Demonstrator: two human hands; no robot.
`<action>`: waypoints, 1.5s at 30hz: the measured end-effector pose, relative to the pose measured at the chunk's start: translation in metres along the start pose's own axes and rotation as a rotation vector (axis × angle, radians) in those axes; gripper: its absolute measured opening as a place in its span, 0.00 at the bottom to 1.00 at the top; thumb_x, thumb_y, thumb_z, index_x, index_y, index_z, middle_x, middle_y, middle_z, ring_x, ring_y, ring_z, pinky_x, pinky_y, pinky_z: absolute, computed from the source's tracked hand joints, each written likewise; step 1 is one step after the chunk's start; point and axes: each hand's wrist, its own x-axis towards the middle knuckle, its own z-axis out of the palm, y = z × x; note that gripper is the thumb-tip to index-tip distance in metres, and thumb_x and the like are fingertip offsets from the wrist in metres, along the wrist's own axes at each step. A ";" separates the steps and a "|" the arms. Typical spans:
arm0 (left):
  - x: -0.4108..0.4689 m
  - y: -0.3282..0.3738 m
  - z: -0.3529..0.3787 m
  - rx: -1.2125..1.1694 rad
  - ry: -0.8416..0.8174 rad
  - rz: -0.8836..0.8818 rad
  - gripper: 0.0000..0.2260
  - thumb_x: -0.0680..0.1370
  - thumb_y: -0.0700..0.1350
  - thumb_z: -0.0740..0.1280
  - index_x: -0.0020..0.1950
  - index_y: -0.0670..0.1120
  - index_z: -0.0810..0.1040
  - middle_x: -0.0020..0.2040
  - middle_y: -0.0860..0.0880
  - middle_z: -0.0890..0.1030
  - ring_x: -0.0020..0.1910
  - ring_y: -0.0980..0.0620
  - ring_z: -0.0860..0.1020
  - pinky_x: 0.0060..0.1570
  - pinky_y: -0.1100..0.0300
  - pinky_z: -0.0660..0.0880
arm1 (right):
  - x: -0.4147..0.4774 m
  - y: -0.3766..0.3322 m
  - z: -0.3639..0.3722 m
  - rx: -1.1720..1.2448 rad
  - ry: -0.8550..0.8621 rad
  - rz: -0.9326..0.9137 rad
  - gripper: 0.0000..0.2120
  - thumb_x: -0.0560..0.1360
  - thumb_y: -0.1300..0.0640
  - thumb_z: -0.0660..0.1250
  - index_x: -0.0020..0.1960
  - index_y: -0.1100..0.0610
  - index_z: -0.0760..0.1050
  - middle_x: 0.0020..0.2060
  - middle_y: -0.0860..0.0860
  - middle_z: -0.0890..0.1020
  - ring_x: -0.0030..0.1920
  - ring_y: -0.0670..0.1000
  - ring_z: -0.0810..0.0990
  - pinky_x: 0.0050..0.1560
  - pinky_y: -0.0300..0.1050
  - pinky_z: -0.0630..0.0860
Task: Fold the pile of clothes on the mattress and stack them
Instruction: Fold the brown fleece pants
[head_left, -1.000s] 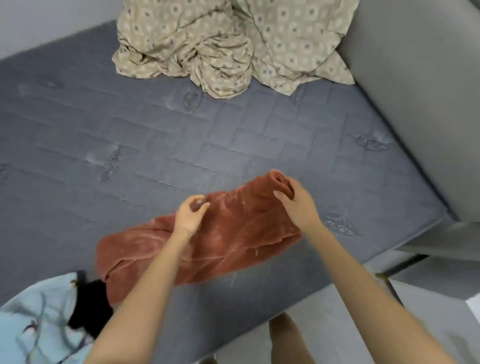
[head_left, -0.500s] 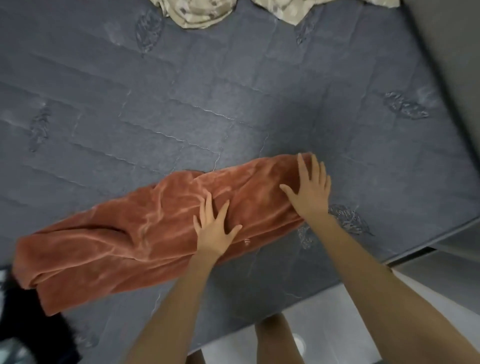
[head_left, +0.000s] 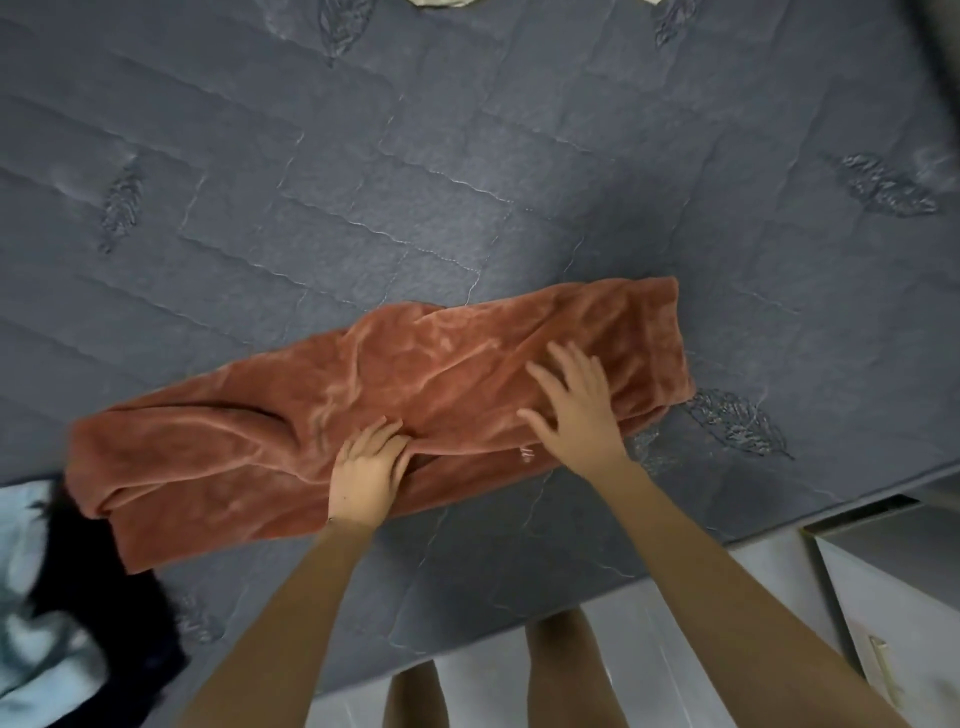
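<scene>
Near the front edge of the grey quilted mattress (head_left: 467, 156) lies a long rust-orange plush cloth (head_left: 234, 457), folded lengthwise into a strip that slants from lower left to upper right. Right hand (head_left: 574, 410) rests flat on the strip's right part, fingers (head_left: 558, 358) spread. Left hand (head_left: 363, 470) is at mid-strip on the near edge, fingers (head_left: 382, 434) bent, close together, bunching a fold. Strip's left end overlaps a black garment (head_left: 104, 597) beside a pale blue patterned cloth (head_left: 31, 571).
</scene>
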 end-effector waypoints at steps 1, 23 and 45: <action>-0.001 0.001 -0.008 -0.029 0.021 -0.017 0.21 0.80 0.55 0.56 0.44 0.44 0.83 0.45 0.46 0.85 0.45 0.45 0.84 0.39 0.53 0.79 | -0.009 -0.008 0.009 0.009 -0.061 -0.067 0.29 0.74 0.40 0.63 0.69 0.54 0.71 0.71 0.57 0.68 0.74 0.58 0.58 0.73 0.65 0.55; -0.069 -0.106 -0.049 -0.142 -0.025 -0.108 0.22 0.80 0.54 0.57 0.73 0.51 0.69 0.75 0.46 0.66 0.75 0.46 0.60 0.73 0.45 0.54 | -0.029 -0.180 0.082 0.018 -0.021 0.124 0.30 0.75 0.44 0.55 0.76 0.49 0.62 0.76 0.54 0.61 0.76 0.58 0.54 0.75 0.62 0.46; -0.054 -0.321 -0.128 -0.753 -0.120 -0.455 0.14 0.83 0.46 0.60 0.68 0.46 0.73 0.65 0.48 0.75 0.66 0.50 0.70 0.69 0.60 0.62 | 0.062 -0.379 0.150 0.177 -0.053 0.091 0.29 0.81 0.42 0.56 0.78 0.50 0.56 0.76 0.51 0.62 0.77 0.54 0.53 0.77 0.56 0.47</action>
